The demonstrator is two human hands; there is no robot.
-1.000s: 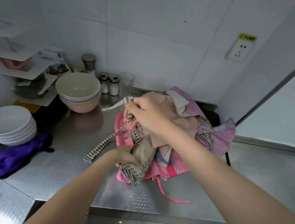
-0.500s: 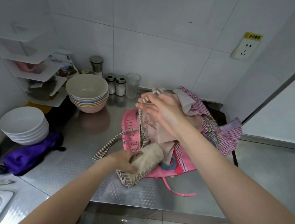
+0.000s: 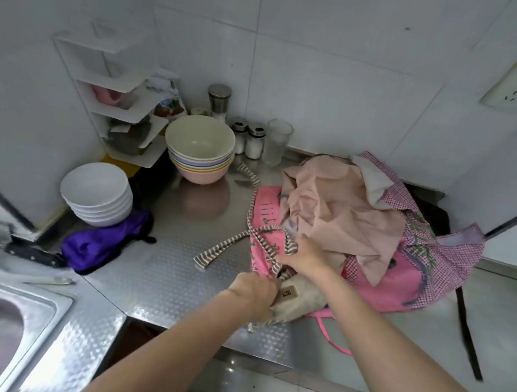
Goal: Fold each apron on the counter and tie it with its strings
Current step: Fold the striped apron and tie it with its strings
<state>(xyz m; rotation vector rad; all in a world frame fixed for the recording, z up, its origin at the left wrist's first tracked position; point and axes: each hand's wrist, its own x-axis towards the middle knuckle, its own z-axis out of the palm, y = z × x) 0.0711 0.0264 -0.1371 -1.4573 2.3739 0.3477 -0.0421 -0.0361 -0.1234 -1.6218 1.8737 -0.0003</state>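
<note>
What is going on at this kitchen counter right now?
A person is tying up a rolled beige apron on the steel counter. The left hand grips the roll; the right hand holds its striped string. A heap of pink aprons sits behind, still unfolded.

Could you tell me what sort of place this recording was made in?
Most likely a small kitchen: a steel counter runs into a sink, stacked bowls and white plates sit beside seasoning shakers, and the walls are tiled white.
</note>
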